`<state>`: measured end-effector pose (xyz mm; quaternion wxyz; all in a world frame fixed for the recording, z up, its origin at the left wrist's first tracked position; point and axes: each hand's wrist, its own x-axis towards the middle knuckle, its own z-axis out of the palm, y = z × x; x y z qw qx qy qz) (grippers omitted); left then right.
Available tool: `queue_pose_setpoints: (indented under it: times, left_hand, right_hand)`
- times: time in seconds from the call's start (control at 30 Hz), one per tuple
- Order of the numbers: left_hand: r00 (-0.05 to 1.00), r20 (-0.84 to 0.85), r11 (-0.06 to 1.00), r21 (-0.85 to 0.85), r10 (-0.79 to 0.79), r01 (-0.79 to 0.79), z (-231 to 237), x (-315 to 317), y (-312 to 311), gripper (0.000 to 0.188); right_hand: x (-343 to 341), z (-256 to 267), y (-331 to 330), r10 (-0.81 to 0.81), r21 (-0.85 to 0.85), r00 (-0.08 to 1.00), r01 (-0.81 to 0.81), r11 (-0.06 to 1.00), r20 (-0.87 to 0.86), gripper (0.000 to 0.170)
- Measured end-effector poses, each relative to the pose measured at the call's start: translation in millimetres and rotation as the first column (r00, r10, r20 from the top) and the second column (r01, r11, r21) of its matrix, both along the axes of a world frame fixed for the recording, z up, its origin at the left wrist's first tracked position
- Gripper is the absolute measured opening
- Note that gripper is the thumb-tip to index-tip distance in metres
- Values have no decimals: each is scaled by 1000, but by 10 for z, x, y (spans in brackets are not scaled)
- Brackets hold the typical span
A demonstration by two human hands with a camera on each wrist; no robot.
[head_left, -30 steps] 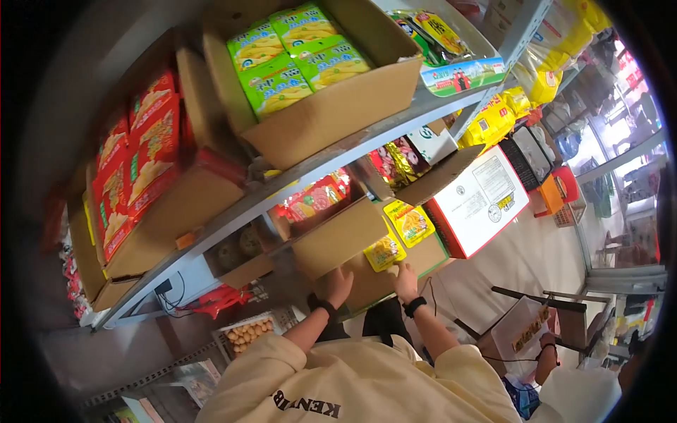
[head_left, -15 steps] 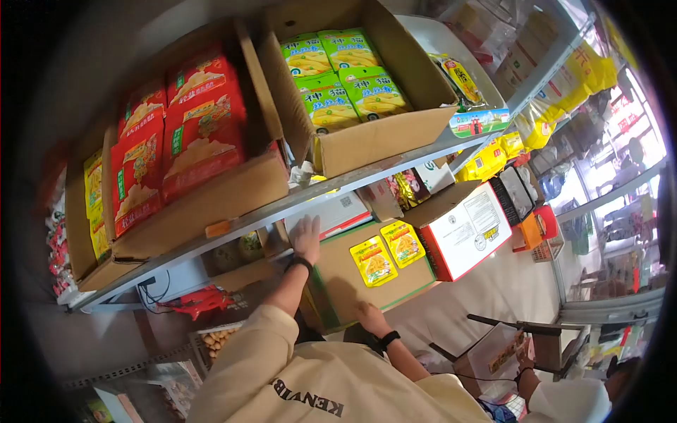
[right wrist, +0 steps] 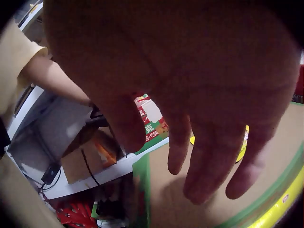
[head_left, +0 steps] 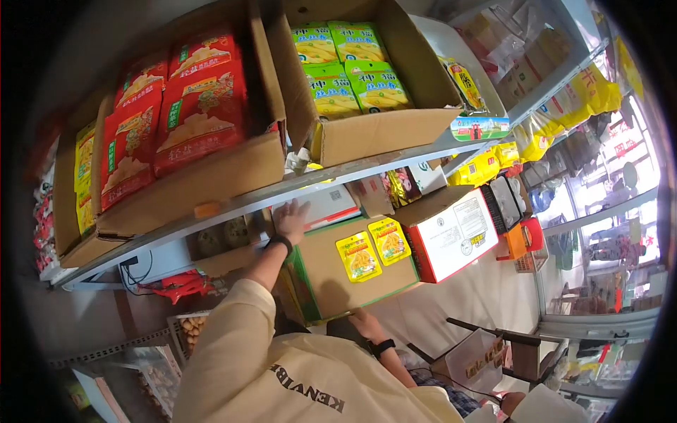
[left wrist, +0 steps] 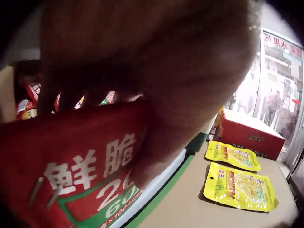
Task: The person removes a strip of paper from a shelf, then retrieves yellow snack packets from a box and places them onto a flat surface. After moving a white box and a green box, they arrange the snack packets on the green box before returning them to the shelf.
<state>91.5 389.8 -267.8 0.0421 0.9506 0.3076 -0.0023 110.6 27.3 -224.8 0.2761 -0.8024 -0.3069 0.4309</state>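
In the head view, my left hand (head_left: 290, 220) rests with spread fingers on the white top of a red-and-white box (head_left: 331, 206) on the lower shelf. The left wrist view shows its printed red side (left wrist: 71, 166), with my fingers over the upper edge and my thumb in front. Before it lies a brown carton (head_left: 324, 282) with green-edged sides. Two yellow snack packets (head_left: 358, 256) (head_left: 389, 241) lie side by side on the carton's top. My right hand (head_left: 367, 326) is at the carton's near edge; its fingers (right wrist: 209, 175) hang straight in the right wrist view.
On the upper shelf (head_left: 395, 154) stand open boxes of red packets (head_left: 194, 116) and green packets (head_left: 377, 84). A white box with red sides (head_left: 451, 236) is right of the carton. Below left is a basket of eggs (head_left: 190, 328); at lower right are a chair and a clear bin (head_left: 469, 359).
The brown flap that stood over the carton's left side is down. My left hand has moved up onto the red-and-white box, and my right hand has shifted left along the carton's near edge.
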Motion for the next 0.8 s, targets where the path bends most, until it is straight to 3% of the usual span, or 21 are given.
queue_pose_setpoints:
  times: [0.1, 0.17, 0.2, 0.3, 0.37, 0.5, 0.6, 0.63, 0.73, 0.8]
  left_hand:
    - [999, -20, 993, -114, -35, 32, 126, -140, 111, 75]
    - [997, -57, 995, -93, -50, 44, 95, -169, 206, 80]
    - [998, -65, 986, -165, -20, 9, 129, -137, 204, 80]
    - [997, -71, 975, -223, 1, -17, 243, -53, 234, 77]
    - [995, -98, 975, -219, 12, -33, 424, -35, 179, 74]
    - [995, 37, 988, -128, 92, -87, 474, -104, 20, 62]
    - [945, 324, 931, 326, 50, -161, 232, -91, -24, 37]
    - [926, 378, 928, 340, 14, -153, 367, -114, -47, 34]
    - [955, 290, 996, 41, 62, -78, 448, -196, -88, 57]
    - [949, 315, 1000, -3, 29, -30, 689, -321, -198, 48]
  right_hand:
    - [69, 6, -115, -29, -44, 999, 28, 999, -19, 36]
    - [130, -57, -206, -28, 9, 999, 28, 1000, -44, 37]
    - [175, -13, -166, -20, 38, 998, 22, 999, -54, 37]
    - [290, 150, -71, 2, -133, 999, -7, 991, -42, 33]
    - [357, 21, -60, -13, -137, 1000, 13, 990, -4, 32]
    - [383, 209, 135, -40, -71, 999, 40, 997, -10, 28]
    - [327, 342, 245, 20, 10, 998, -21, 1000, 57, 28]
    - [313, 228, 219, 58, 65, 997, -62, 996, 53, 28]
    - [193, 69, 246, 129, 100, 991, -132, 986, 40, 33]
    - [131, 57, 302, 241, 125, 970, -243, 962, 31, 32]
